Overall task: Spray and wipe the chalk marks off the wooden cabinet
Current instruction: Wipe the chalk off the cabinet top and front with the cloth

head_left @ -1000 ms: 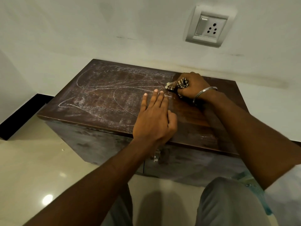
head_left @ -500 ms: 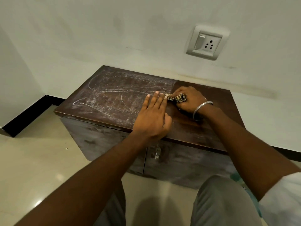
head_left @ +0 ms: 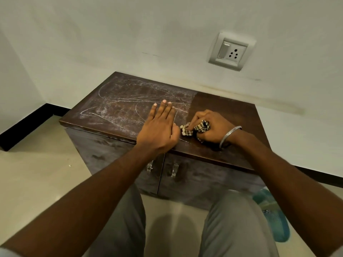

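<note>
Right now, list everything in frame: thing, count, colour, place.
cabinet: 1, dark brown wood, against the wall, two doors
chalk marks: many, white, on the left part of the cabinet top; the right part is bare
door handles: 2, clear or silvery, at the seam between the doors
cloth: 1, checked beige and dark, bunched on the cabinet top
wall socket: 1, white, on the wall above the cabinet
slipper: 1, teal, on the floor at lower right
bangle: 1, silver, right wrist
left hand: flat on the cabinet top
right hand: gripping the cloth
</note>
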